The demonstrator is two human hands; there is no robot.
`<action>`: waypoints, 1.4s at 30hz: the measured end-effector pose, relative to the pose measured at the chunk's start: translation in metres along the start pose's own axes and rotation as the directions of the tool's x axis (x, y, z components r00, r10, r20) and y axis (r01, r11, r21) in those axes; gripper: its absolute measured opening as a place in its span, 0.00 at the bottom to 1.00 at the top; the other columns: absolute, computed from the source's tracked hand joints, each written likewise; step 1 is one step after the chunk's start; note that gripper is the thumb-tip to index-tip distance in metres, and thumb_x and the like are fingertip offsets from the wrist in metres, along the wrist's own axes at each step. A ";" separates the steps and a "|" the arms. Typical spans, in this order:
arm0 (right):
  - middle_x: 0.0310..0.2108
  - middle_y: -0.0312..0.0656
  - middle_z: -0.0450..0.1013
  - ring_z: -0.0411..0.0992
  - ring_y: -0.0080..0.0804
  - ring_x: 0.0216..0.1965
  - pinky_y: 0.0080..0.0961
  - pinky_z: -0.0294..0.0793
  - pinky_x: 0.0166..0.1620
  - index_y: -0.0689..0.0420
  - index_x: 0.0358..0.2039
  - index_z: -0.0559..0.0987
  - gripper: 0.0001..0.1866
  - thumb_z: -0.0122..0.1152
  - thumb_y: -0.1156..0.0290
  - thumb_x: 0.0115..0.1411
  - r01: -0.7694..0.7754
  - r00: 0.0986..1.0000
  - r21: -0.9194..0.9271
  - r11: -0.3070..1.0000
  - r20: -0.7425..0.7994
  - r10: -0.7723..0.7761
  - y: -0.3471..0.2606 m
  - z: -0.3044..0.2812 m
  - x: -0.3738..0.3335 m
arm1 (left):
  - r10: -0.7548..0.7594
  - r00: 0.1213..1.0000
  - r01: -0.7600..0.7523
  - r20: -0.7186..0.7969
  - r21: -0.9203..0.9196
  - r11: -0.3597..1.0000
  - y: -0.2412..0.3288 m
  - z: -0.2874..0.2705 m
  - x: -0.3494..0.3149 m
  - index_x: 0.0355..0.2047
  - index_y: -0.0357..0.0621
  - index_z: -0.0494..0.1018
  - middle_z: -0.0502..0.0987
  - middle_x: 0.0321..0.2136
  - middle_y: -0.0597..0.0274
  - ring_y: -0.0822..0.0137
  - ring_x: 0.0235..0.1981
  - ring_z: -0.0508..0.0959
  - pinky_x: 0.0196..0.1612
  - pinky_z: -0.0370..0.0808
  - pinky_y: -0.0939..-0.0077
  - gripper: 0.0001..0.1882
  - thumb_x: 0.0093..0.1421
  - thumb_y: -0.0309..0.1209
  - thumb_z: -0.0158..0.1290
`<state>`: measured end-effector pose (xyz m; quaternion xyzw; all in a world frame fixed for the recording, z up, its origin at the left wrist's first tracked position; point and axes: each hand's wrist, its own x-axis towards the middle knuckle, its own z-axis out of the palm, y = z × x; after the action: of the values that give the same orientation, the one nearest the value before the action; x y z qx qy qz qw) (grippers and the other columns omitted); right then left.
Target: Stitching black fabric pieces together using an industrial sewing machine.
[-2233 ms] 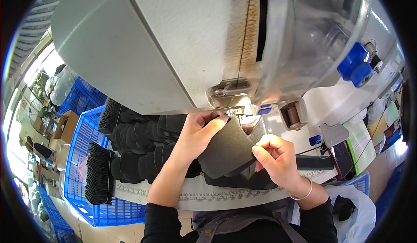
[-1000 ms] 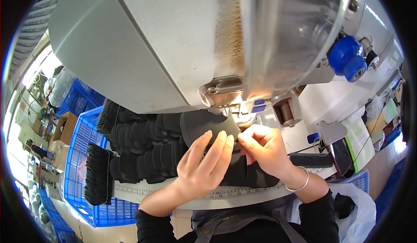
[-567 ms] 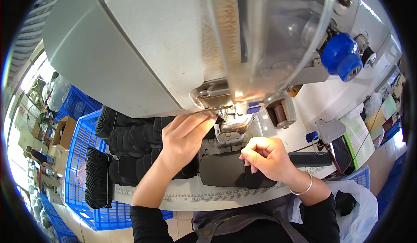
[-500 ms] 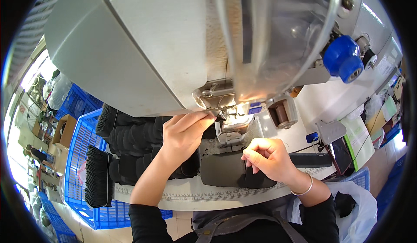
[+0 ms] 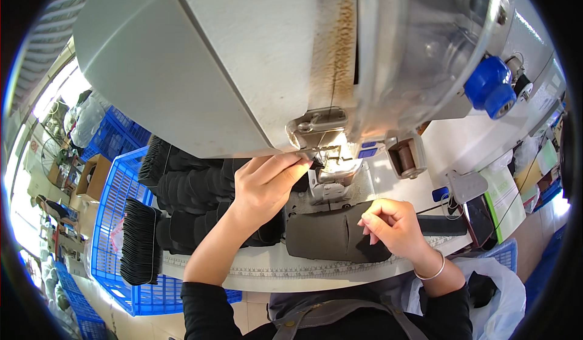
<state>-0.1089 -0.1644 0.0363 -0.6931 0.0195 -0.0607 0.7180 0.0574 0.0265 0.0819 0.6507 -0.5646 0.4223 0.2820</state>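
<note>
Left hand (image 5: 264, 185) pinches its fingertips together at the sewing machine (image 5: 243, 60) needle, at 12 o'clock from the dark fabric piece (image 5: 331, 236), which the loosely curled right hand (image 5: 392, 224) presses, a blue crate (image 5: 115, 218) at 9 o'clock.

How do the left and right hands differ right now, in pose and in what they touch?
The left hand reaches up to the needle area of the sewing machine, fingertips pinched together; the right hand stays lower, fingers curled, resting on the dark fabric piece. The left forearm stretches out bare above the black pieces in the blue crate; the right wrist is bent and wears a thin bracelet. Both arms have black sleeves.
</note>
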 end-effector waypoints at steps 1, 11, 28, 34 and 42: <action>0.21 0.36 0.71 0.68 0.18 0.19 0.17 0.69 0.23 0.62 0.27 0.76 0.05 0.58 0.74 0.59 0.147 0.989 -0.200 0.969 0.011 -0.148 0.002 0.000 -0.001 | 0.009 1.000 -0.009 0.004 0.024 1.000 0.000 0.000 -0.001 0.28 0.42 0.78 0.77 0.28 0.66 0.66 0.27 0.76 0.28 0.74 0.77 0.12 0.40 0.17 0.59; 0.49 0.53 0.68 0.62 0.51 0.55 0.58 0.50 0.60 0.62 0.50 0.69 0.31 0.61 0.53 0.53 0.604 0.770 -0.780 0.161 0.520 -0.369 0.000 0.093 0.015 | 0.111 0.989 -0.135 0.101 0.271 0.953 0.009 -0.043 -0.025 0.30 0.39 0.78 0.78 0.34 0.61 0.60 0.35 0.77 0.33 0.78 0.72 0.10 0.44 0.25 0.58; 0.58 0.51 0.61 0.58 0.51 0.60 0.49 0.53 0.61 0.60 0.59 0.63 0.45 0.68 0.51 0.44 0.502 0.865 -0.816 0.286 0.472 -0.171 -0.024 0.020 -0.005 | -0.263 0.746 0.209 0.611 0.160 0.965 0.026 -0.059 -0.159 0.50 0.51 0.71 0.65 0.54 0.48 0.48 0.55 0.64 0.60 0.55 0.48 0.26 0.51 0.43 0.59; 0.52 0.51 0.66 0.62 0.50 0.55 0.46 0.56 0.59 0.62 0.56 0.66 0.44 0.71 0.52 0.42 0.331 0.937 -0.908 0.256 0.283 -0.206 -0.008 -0.008 -0.015 | -0.426 0.670 0.207 0.608 0.399 0.893 0.027 -0.037 -0.119 0.52 0.46 0.69 0.68 0.51 0.49 0.50 0.54 0.65 0.59 0.57 0.48 0.28 0.54 0.47 0.55; 0.48 0.49 0.68 0.65 0.47 0.49 0.43 0.61 0.55 0.63 0.52 0.69 0.42 0.72 0.56 0.38 0.334 0.927 -0.877 0.345 0.239 -0.289 -0.009 -0.007 -0.012 | -0.135 0.775 0.276 0.618 -0.138 0.951 0.069 -0.026 -0.037 0.50 0.35 0.69 0.73 0.41 0.53 0.55 0.44 0.73 0.54 0.65 0.57 0.39 0.45 0.52 0.62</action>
<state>-0.1222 -0.1704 0.0448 -0.9607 -0.0977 -0.1614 0.2034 -0.0155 0.0528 0.0552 0.7733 -0.5931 0.0950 0.2032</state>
